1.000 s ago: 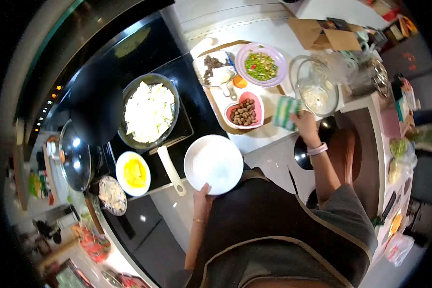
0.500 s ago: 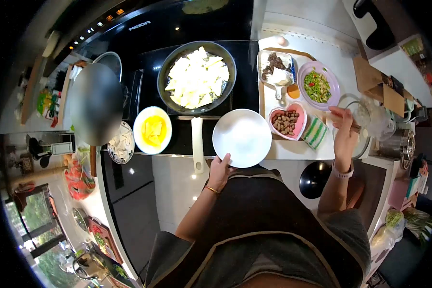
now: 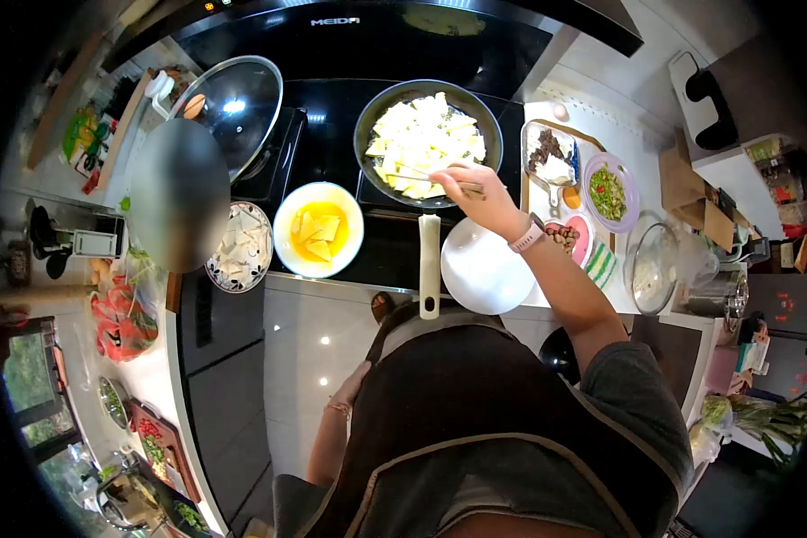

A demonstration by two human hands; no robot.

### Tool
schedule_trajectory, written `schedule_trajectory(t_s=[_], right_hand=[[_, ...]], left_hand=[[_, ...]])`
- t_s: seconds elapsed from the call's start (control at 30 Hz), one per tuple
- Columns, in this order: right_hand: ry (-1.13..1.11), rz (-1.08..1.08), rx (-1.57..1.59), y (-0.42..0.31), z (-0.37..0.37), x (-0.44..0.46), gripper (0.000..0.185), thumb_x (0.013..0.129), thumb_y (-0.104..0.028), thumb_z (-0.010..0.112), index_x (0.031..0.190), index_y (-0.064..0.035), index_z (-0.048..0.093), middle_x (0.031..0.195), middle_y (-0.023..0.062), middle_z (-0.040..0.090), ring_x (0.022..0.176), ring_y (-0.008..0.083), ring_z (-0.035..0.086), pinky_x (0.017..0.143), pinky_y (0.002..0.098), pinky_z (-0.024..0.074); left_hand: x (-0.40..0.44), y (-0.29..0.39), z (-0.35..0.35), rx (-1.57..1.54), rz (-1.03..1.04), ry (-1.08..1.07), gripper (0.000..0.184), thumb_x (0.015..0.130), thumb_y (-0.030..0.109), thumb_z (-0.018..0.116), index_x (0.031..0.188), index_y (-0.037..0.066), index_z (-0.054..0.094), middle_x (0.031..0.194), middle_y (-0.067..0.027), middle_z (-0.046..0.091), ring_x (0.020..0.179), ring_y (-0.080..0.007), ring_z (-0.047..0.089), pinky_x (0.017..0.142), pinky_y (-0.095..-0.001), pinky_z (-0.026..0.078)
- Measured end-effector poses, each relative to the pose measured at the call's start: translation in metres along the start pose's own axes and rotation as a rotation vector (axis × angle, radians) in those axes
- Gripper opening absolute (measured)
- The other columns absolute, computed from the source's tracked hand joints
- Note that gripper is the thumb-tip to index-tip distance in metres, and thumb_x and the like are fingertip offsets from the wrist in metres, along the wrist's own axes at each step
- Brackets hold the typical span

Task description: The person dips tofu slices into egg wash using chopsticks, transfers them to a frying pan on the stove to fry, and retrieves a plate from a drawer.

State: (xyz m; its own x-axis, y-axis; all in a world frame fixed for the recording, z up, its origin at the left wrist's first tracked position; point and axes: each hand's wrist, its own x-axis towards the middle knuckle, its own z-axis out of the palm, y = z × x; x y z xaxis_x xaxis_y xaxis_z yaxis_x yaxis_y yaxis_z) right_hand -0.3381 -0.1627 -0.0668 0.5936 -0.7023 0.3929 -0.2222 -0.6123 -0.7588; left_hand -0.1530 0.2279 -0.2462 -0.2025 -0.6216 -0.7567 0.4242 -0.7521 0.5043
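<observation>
My right hand [image 3: 482, 199] is closed on a pair of thin chopsticks [image 3: 414, 172], whose tips reach into the pale pieces [image 3: 430, 130] in the black frying pan [image 3: 364, 134]. Below that wrist, a white bowl [image 3: 486, 269] rests beside the pan's cream handle [image 3: 429, 269]. Down by the dark apron, my left hand [image 3: 351, 387] lies against its edge, fingers partly hidden. Left of the pan handle stands a bowl [image 3: 354, 224] of yellow slices in yellow liquid.
A patterned bowl [image 3: 260, 269] of white pieces and a glass lid [image 3: 251, 99] are at the left. Right of the stove are a purple plate [image 3: 629, 193] of chopped greens, a pink heart-shaped dish [image 3: 584, 238], a green-striped cloth [image 3: 601, 265] and a glass bowl [image 3: 652, 269].
My right hand has moved left from the counter to the pan, now with chopsticks. My left hand has let go of the white bowl and dropped to the apron. The view has shifted.
</observation>
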Motion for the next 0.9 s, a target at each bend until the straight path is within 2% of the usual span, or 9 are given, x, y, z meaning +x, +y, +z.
schedule_trajectory(t_s=[0.2,0.27,0.37,0.5,0.6,0.67,0.8,0.83,0.9], right_hand=[[0.122,0.371,0.088,-0.016,-0.023,0.014,0.029,0.092,-0.021,0.049,0.089,0.001,0.068,0.071,0.0052,0.063,0.062,0.0084,0.055,0.056,0.0211,0.0435],[0.207,0.289,0.066,-0.004,-0.008,0.033,0.028,0.092,-0.021,0.05,0.09,0.0004,0.068,0.071,0.0047,0.063,0.062,0.0082,0.055,0.056,0.0212,0.0435],[0.183,0.437,-0.161,0.033,0.014,0.05,0.026,0.092,-0.022,0.053,0.095,0.0005,0.067,0.074,0.0051,0.064,0.065,0.0092,0.057,0.058,0.0219,0.0459],[0.21,0.337,-0.184,0.022,0.019,0.05,0.026,0.091,-0.021,0.053,0.092,0.001,0.067,0.075,0.0052,0.065,0.063,0.0091,0.057,0.058,0.0219,0.0459],[0.292,0.283,-0.105,0.018,-0.004,0.052,0.031,0.093,-0.025,0.048,0.089,0.0002,0.067,0.074,0.0053,0.065,0.064,0.0088,0.058,0.059,0.0217,0.0458],[0.311,0.19,-0.117,0.046,-0.009,0.055,0.024,0.093,-0.018,0.05,0.093,0.0005,0.066,0.078,0.0055,0.065,0.067,0.0091,0.058,0.061,0.0216,0.0465],[0.305,0.184,-0.155,0.074,-0.018,0.042,0.017,0.09,-0.01,0.054,0.099,-0.0013,0.065,0.082,0.0045,0.067,0.071,0.0115,0.06,0.064,0.0243,0.048],[0.35,0.221,-0.318,0.052,-0.023,0.04,0.022,0.089,-0.02,0.055,0.093,-0.0022,0.068,0.081,0.0133,0.069,0.072,0.0226,0.067,0.065,0.0295,0.0495],[0.471,0.367,-0.06,0.035,-0.026,0.036,0.023,0.089,-0.021,0.055,0.094,-0.0026,0.068,0.079,0.0117,0.069,0.069,0.0199,0.066,0.063,0.0291,0.0489]], left_hand=[[-0.008,-0.016,-0.025,-0.367,-0.197,0.308,0.04,0.094,0.035,0.045,0.122,0.008,0.052,0.108,-0.0132,0.063,0.102,-0.0261,0.058,0.085,-0.0367,0.047],[0.012,-0.033,-0.066,0.729,0.012,0.21,0.036,0.092,0.033,0.042,0.107,0.006,0.06,0.1,-0.0227,0.062,0.096,-0.0371,0.058,0.081,-0.0426,0.046],[0.047,-0.052,-0.104,1.2,0.249,0.117,0.037,0.089,0.032,0.041,0.092,0.001,0.06,0.093,-0.0285,0.059,0.09,-0.0444,0.055,0.078,-0.0481,0.044],[0.067,-0.07,-0.118,1.115,0.284,0.247,0.033,0.087,0.028,0.044,0.081,0.0,0.061,0.087,-0.0282,0.058,0.082,-0.044,0.055,0.073,-0.0484,0.045],[0.052,-0.07,-0.107,1.175,0.709,0.227,0.04,0.091,0.031,0.043,0.073,-0.002,0.059,0.076,-0.0225,0.061,0.072,-0.0378,0.059,0.067,-0.0439,0.046],[0.022,-0.034,-0.074,0.424,0.037,0.577,0.051,0.094,0.036,0.042,0.063,-0.001,0.056,0.064,-0.0127,0.06,0.055,-0.0268,0.057,0.053,-0.0388,0.046],[0.026,-0.087,-0.115,0.2,0.034,0.653,0.046,0.093,0.034,0.043,0.067,-0.001,0.057,0.065,-0.0126,0.06,0.055,-0.0252,0.058,0.053,-0.0376,0.047],[0.028,-0.104,-0.126,0.193,0.024,0.661,0.045,0.093,0.034,0.043,0.068,-0.001,0.058,0.065,-0.0125,0.061,0.055,-0.0248,0.058,0.053,-0.0373,0.047],[0.032,-0.135,-0.141,0.159,-0.013,0.687,0.043,0.093,0.033,0.043,0.071,-0.001,0.058,0.065,-0.0125,0.061,0.056,-0.0239,0.058,0.053,-0.0367,0.048]])
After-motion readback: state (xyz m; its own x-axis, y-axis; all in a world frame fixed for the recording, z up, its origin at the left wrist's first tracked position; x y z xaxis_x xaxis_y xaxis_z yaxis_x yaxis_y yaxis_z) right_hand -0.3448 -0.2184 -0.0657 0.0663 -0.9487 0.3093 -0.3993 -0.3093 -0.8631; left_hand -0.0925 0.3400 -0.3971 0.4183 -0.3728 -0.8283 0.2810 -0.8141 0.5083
